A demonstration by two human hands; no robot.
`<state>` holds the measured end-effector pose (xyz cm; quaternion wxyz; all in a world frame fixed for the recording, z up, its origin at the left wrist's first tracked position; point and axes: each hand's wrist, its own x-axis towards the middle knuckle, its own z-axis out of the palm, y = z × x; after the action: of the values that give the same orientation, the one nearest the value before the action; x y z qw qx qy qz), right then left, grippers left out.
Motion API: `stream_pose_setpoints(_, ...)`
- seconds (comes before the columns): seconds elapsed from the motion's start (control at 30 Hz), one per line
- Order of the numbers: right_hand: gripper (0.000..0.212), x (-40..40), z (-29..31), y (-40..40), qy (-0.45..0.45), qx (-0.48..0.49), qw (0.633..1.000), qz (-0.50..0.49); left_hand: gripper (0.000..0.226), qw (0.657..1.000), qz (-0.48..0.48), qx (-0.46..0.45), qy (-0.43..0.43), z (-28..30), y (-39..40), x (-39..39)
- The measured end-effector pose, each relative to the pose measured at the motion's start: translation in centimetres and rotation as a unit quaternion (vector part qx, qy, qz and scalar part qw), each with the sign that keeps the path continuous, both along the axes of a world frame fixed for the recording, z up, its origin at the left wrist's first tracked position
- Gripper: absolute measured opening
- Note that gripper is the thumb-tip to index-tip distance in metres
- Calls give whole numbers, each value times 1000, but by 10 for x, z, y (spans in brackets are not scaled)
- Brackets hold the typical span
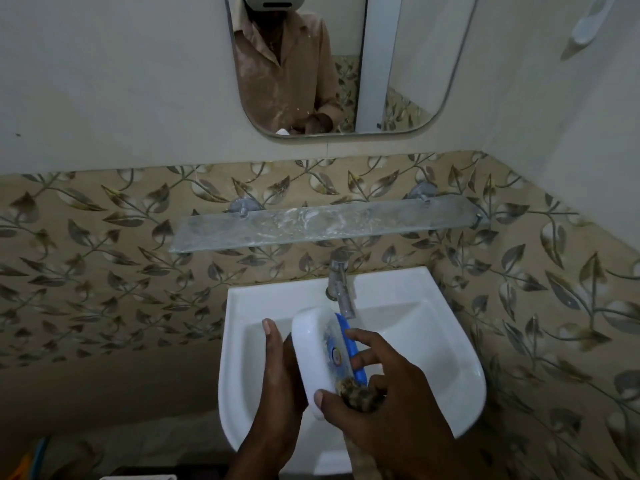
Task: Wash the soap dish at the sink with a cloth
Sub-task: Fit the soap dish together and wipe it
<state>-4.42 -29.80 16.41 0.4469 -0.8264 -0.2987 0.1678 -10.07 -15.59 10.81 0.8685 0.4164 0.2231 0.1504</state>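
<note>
Right hand (391, 386) grips cloth (360, 396) | soap dish (315, 358) tilted, lengthwise toward tap (341, 285)

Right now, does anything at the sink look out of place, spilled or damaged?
Nothing is broken or spilled. The glass shelf above the tap is streaked with whitish residue. The soap dish is tilted on edge over the sink, held by the left hand, while the right hand presses the cloth to it.

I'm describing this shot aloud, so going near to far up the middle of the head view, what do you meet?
Right hand gripping the cloth → soap dish → tap → glass shelf → mirror.
</note>
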Motion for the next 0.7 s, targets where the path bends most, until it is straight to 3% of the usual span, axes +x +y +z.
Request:
stream_pose_setpoints(0.13, 77, 14, 5, -5, 104, 69, 992, -28, 56, 987, 121, 107, 0, 1, 3, -1)
stream_pose_setpoints(0.2, 67, 20, 7, -12, 115, 102, 988, -24, 54, 974, 178, 138, 19, 6, 4, 1)
stream_pose_setpoints(0.33, 76, 26, 4, -18, 52, 66, 995, -52, 62, 985, 162, 45, 37, 13, 6, 6)
stream_pose_setpoints(0.43, 86, 23, 3, -12, -6, 23, 998, -57, 56, 991, 128, 9, 28, 15, 4, 8)
stream_pose_setpoints(0.53, 91, 17, 5, -3, -74, -16, 996, -44, 53, 992, 81, -94, -10, 13, -3, 10)
stream_pose_setpoints(0.6, 94, 14, 5, 1, -85, -31, 995, -38, 65, 985, 49, -167, -13, 12, -7, 11)
stream_pose_setpoints(0.7, 96, 14, 4, 2, -79, -42, 995, -39, 75, 978, 26, -206, -15, 9, -10, 11)
